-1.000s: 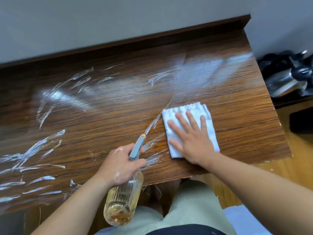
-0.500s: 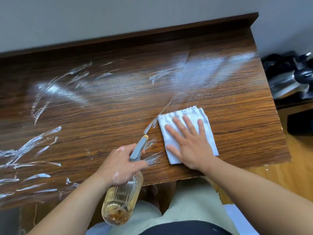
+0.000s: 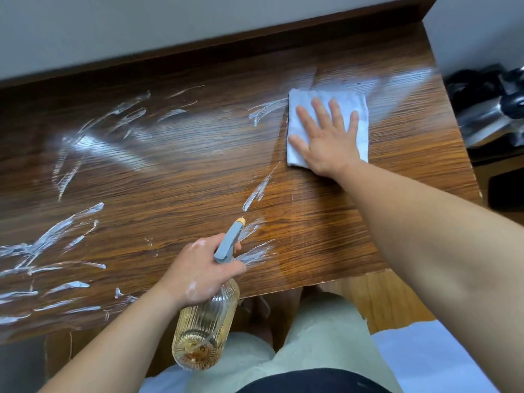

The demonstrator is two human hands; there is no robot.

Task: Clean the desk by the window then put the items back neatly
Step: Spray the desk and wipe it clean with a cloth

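The dark wooden desk [image 3: 175,182] fills the view, streaked with white foam [image 3: 65,231] across its left half and near the front edge. A folded white cloth [image 3: 360,109] lies on the far right part of the desk. My right hand [image 3: 326,137] presses flat on it with fingers spread. My left hand [image 3: 201,270] grips the neck of a ribbed amber spray bottle [image 3: 204,333] with a grey trigger head [image 3: 229,242], held at the desk's front edge, nozzle pointing over the top.
A raised wooden back rail [image 3: 226,43] runs along the wall. Right of the desk, dark and metallic objects [image 3: 493,109] sit on a lower surface. My knees in light trousers [image 3: 320,344] are under the front edge.
My right hand has pushed the cloth away from the front edge toward the far right of the desk. The left hand and the spray bottle have stayed in place.
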